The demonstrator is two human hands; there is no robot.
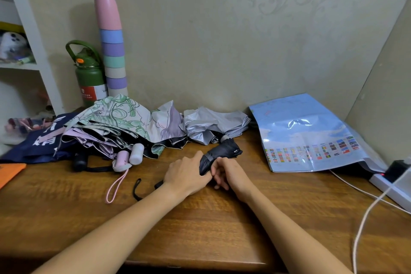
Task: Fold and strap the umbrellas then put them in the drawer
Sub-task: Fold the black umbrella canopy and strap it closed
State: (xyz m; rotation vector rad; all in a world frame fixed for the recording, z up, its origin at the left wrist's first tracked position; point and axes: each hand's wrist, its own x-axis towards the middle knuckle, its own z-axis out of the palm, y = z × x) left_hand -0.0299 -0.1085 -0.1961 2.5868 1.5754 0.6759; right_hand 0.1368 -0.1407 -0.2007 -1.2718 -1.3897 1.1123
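A folded black umbrella (222, 150) lies at the middle of the wooden desk (200, 224), a grey strap wrapped round it. My left hand (185, 173) grips its lower part from the left, and my right hand (226, 172) touches it from the right with curled fingers by the strap. Its black wrist loop (136, 189) trails on the desk to the left. Behind lie an unfolded silver umbrella (213, 124), a floral green-and-lilac umbrella (124, 118) and a pink-handled one (122, 158) with a pink loop. No drawer is in view.
A green flask (89, 75) and a tall stack of pastel cups (112, 49) stand against the wall at the back left. A navy cloth (40, 140) lies far left. A blue flag poster (311, 135) covers the right side, with a power strip (391, 182) and white cables beyond.
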